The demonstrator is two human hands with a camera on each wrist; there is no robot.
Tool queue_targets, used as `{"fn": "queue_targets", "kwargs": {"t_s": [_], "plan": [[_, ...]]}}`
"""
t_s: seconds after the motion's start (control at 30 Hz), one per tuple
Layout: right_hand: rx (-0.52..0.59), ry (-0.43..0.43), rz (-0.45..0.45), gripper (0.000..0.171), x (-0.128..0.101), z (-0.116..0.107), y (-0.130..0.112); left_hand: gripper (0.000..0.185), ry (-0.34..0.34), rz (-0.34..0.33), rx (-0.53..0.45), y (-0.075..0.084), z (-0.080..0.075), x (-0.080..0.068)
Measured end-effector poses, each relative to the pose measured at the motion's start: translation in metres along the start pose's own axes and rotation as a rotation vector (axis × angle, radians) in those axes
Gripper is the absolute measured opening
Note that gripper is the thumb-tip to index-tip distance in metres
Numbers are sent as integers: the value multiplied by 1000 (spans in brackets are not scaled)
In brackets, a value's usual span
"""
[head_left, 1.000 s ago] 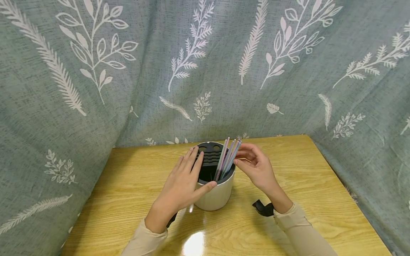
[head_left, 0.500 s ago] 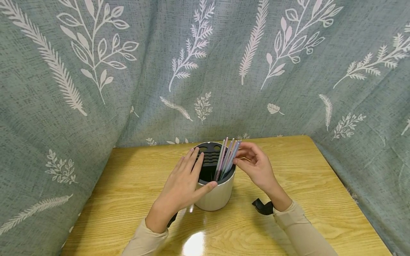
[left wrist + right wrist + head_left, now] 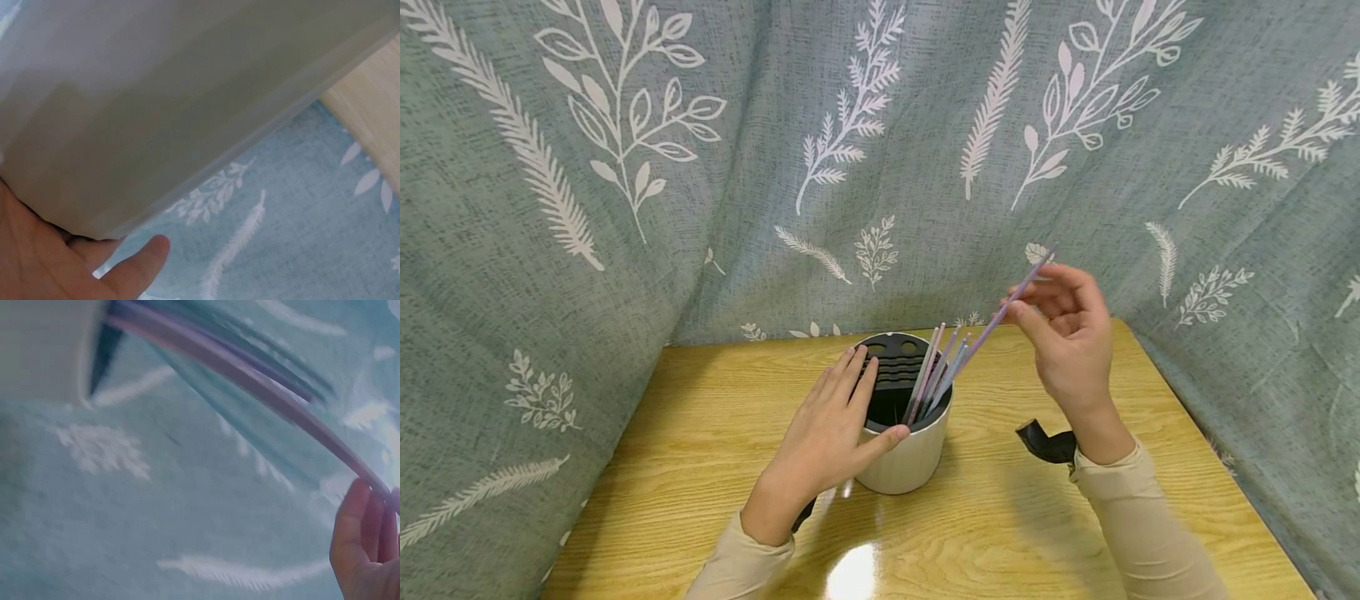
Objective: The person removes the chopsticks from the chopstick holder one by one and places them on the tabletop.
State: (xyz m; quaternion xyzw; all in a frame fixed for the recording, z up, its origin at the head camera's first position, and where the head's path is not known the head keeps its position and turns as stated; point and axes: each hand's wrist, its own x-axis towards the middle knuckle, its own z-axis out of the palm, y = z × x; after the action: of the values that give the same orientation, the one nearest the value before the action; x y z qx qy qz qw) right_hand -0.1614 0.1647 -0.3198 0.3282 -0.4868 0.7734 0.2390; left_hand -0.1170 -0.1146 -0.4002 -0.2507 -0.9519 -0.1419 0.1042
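Head view shows my right hand (image 3: 1070, 333) pinching a purple straw (image 3: 1000, 317) half out of the white cup (image 3: 904, 454), left hand (image 3: 831, 429) flat-fingered against its side. Risk, I judge: dragging neighbouring straws (image 3: 936, 375) out, or tipping the cup.

Right hand (image 3: 1070, 333) now raised up and to the right, clear of the white cup's (image 3: 904, 454) rim where half a second ago it sat touching the bundle's tips; purple straw (image 3: 1000, 315) pinched near its top and drawn out at a slant, lower end still among the remaining straws (image 3: 934, 379) in the cup; black wrist strap (image 3: 1045, 442) lifted along, farther back over the worktop (image 3: 715, 433) than before; right sleeve (image 3: 1142, 533) swung outward.
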Motion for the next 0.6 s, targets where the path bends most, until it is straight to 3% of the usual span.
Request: {"fn": "queue_targets", "kwargs": {"t_s": [0.1,0.17,0.27,0.43,0.6], "plan": [[87,102,-13,40,10,-7,-10,97,-2,0,-3,0,0,0],[86,136,33,40,11,-18,-9,97,-6,-1,-7,0,0,0],[-105,126,197,42,3,-40,5,97,-7,-2,-9,0,0,0],[-560,-49,597,48,-28,-79,59,97,-5,1,-6,0,0,1],[-693,-129,866,52,-60,-106,109,97,-13,-1,-8,-1,1,1]]}}
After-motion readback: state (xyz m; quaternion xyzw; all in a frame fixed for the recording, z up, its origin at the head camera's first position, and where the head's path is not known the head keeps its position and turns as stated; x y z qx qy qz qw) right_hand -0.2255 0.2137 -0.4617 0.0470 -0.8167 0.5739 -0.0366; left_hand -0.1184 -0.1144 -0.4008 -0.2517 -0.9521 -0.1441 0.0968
